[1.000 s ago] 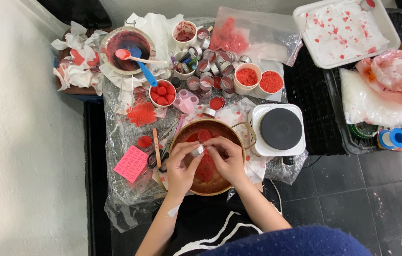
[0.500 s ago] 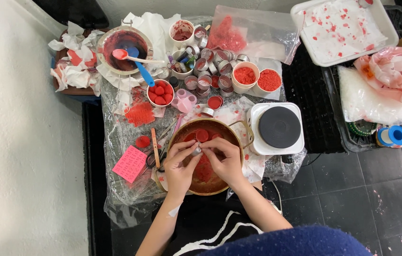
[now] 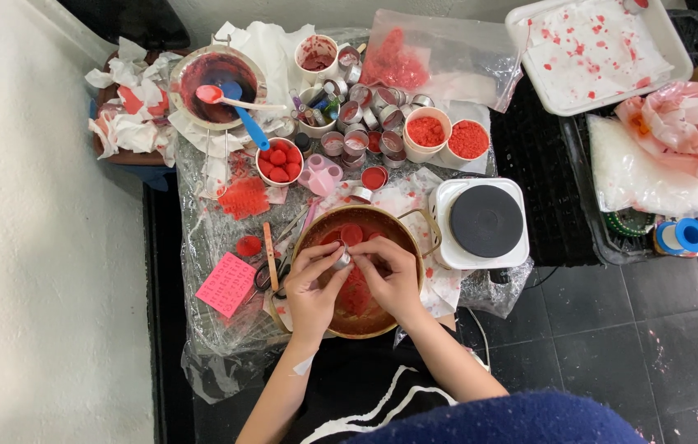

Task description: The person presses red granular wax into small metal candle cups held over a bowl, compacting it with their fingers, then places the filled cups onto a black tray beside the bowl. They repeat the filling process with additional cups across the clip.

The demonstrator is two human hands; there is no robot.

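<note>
Your left hand [image 3: 312, 288] and right hand [image 3: 390, 275] met over the copper pan [image 3: 411, 238], fingers pinching a small metal cup [image 3: 341, 260] between them; the hotplate [image 3: 485, 222] sat just beside.

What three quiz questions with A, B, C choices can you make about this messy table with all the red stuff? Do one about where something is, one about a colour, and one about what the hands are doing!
1. Where is the hot plate?
A. Right of the copper bowl
B. Inside the bowl
C. On the sticky note

2. What colour is the sticky note?
A. Green
B. Pink
C. Black

3. What are the hands doing?
A. Resting flat on the floor
B. Holding a small metal tin together
C. Gripping the blue spoon

Answers:
1. A, it sits just past the copper bowl rim.
2. B, it shows bright pink.
3. B, the left hand and right hand meet on the small metal tin over the bowl.
</note>
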